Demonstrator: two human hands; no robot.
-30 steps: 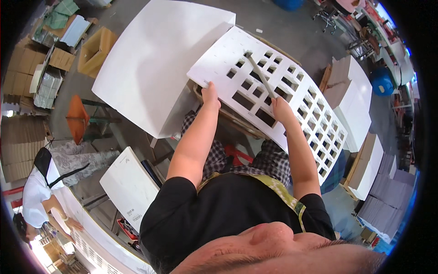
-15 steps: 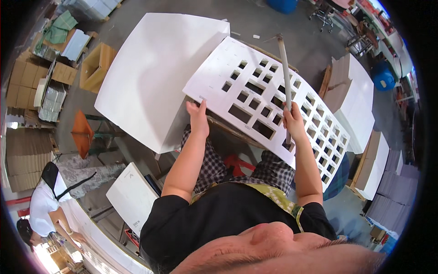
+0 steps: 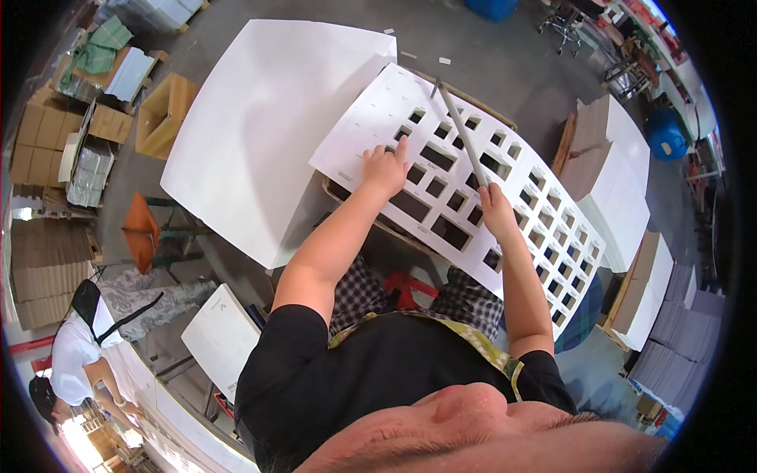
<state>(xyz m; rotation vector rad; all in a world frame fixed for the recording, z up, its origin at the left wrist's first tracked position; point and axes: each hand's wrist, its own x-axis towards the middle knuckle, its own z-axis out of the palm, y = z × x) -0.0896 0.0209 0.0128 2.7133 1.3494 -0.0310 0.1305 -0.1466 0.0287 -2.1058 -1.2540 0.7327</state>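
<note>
A white board (image 3: 355, 130) with rows of rectangular cut-out holes lies tilted across a support in front of me. My left hand (image 3: 385, 169) rests on its left part, index finger stretched out by a small hole and the other fingers partly bent. My right hand (image 3: 495, 209) grips a long pale hammer-like tool (image 3: 465, 138) low on its shaft. The tool slants over the board's middle, and its short dark crosspiece end is by the far edge. Dark gaps show through the holes.
To the left stands a large stack of plain white sheets (image 3: 260, 118). More white sheets (image 3: 623, 173) are piled at the right. A person in a white top (image 3: 75, 355) bends over a table at lower left. An orange stool-like piece (image 3: 140, 230) and cardboard boxes (image 3: 47, 130) stand further left.
My left hand has moved from the board's near left edge up onto its surface. The tool's far end has swung down and left toward the board, with my right hand still around it.
</note>
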